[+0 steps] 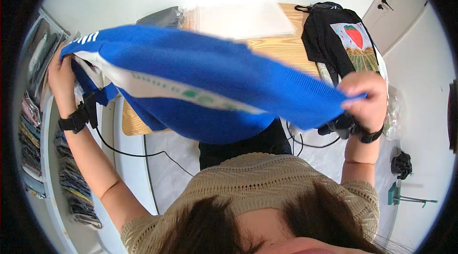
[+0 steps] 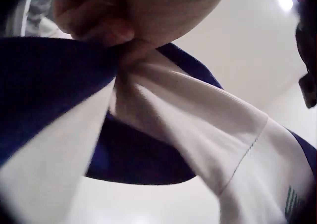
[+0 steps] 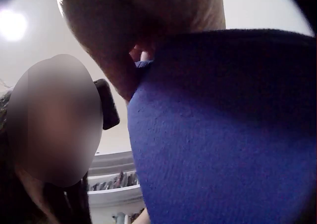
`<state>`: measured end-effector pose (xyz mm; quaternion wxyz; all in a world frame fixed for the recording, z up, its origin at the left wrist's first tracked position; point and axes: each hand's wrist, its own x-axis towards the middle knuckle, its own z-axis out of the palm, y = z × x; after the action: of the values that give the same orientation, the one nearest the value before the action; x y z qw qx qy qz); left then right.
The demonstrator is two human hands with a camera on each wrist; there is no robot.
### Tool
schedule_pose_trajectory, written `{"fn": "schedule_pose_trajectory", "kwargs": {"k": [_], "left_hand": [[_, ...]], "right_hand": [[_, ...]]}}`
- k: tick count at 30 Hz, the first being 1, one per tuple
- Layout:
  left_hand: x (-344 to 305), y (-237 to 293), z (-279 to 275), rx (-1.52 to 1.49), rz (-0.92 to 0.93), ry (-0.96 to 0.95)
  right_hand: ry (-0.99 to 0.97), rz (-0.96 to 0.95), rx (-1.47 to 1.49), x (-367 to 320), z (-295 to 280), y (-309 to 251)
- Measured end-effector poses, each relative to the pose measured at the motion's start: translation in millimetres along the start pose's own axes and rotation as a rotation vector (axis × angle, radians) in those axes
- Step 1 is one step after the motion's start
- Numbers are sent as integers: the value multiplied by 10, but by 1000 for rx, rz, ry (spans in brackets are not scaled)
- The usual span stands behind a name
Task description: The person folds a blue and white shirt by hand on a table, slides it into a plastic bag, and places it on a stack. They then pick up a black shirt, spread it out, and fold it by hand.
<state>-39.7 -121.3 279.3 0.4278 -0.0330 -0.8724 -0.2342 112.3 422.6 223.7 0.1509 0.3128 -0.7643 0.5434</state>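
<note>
A blue sweatshirt [image 1: 191,58] is stretched in the air across the head view, blurred by motion. Along it runs a white panel [image 1: 157,84] with green lettering. My left hand [image 1: 62,75] grips one end, where white letters show. In the left wrist view, the fingers [image 2: 116,31] pinch bunched white and blue cloth [image 2: 188,110]. At the other end, my right hand [image 1: 366,94] holds the ribbed blue edge [image 1: 310,92]. The right wrist view shows its thumb against the blue fabric [image 3: 213,135], which hides most of the fingers.
Beneath the sweatshirt is a wooden table [image 1: 274,48] with clear plastic sheets [image 1: 238,20] and a dark packaged item [image 1: 161,17] at the back. A black garment with a strawberry print [image 1: 329,39] lies at the right. Shelves of folded, bagged clothes [image 1: 78,182] stand left. A black cable [image 1: 129,154] hangs by the left arm.
</note>
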Motion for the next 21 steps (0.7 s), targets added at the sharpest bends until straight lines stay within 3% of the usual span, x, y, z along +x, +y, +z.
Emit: {"fn": "schedule_pose_trajectory", "kwargs": {"k": [2, 4, 5, 8, 11, 12, 14, 16, 21], "left_hand": [[211, -291, 195, -122, -58, -105], [274, -40, 408, -508, -311, -186], [375, 46, 541, -527, -352, -168], [775, 91, 1142, -653, -288, -64], [1004, 513, 1772, -558, -218, -50], [1046, 667, 2011, -480, -172, -76], [1079, 945, 2567, -433, -89, -67], [1082, 1131, 3166, -104, 129, -13], [822, 1212, 3838, -201, 164, -183]], "right_hand": [[-184, -23, 117, 60, 111, 6], [-241, -6, 65, 82, 168, 62], [-234, -4, 69, 91, 180, 117], [-52, 159, -120, 93, 151, 344], [254, 388, -26, 71, 44, 746], [332, 411, 128, 69, -23, 905], [417, 451, 106, -4, -201, 1294], [470, 490, 142, -84, -340, 1612], [558, 615, 168, -209, -235, 2088]]}}
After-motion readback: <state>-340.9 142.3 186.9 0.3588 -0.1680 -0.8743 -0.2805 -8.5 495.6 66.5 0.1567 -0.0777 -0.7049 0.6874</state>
